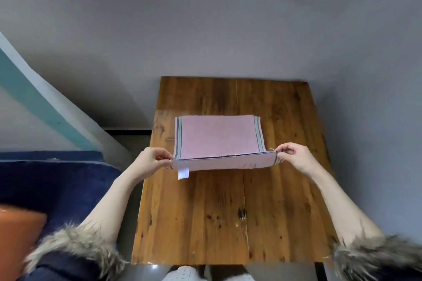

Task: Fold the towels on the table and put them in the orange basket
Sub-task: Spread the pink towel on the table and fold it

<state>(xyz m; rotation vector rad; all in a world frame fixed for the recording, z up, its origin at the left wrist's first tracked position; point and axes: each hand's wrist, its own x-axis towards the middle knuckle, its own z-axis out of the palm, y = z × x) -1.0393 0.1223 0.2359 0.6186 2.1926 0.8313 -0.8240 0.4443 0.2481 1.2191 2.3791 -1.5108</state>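
A pink towel (217,137) with grey striped side borders lies on the wooden table (228,212), its far part flat and its near edge lifted off the wood. My left hand (153,159) pinches the near left corner and my right hand (291,156) pinches the near right corner. Between them the near edge is stretched taut, with the underside and a white label (183,173) hanging below it. An orange shape, perhaps the orange basket (16,235), shows at the lower left edge.
The table stands against a grey wall (228,41). A dark blue sofa (57,180) sits to the left of the table. Fur-trimmed sleeves (75,248) frame both forearms at the bottom.
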